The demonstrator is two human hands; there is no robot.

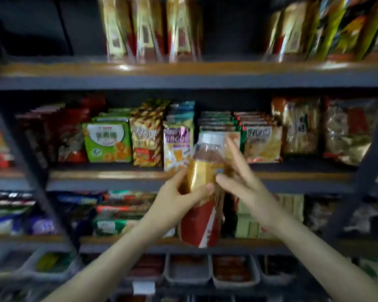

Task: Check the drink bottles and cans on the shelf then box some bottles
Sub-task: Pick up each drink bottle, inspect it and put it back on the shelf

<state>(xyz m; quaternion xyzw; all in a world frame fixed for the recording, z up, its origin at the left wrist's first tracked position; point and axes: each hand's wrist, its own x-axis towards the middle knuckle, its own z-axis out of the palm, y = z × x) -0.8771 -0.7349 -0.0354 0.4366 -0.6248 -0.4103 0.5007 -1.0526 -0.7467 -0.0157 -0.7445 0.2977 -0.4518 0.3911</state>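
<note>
Motion blur is killing most print. Nothing is reading cleanly.

- Green snack bag (107,142), middle shelf, left of centre: showing large Chinese characters on a white panel, too soft to make out.
- Striped bag (146,139) just right of it: carrying white characters, also blurred.
- Purple-top bag (176,147): showing a row of rounded letters or digits, can't tell which.
- Bottle (202,192), centre, near: red and gold label is showing a white strip with marks near the bottom, unreadable.
- White tag (143,287) on a near bin: looking blank.
</note>
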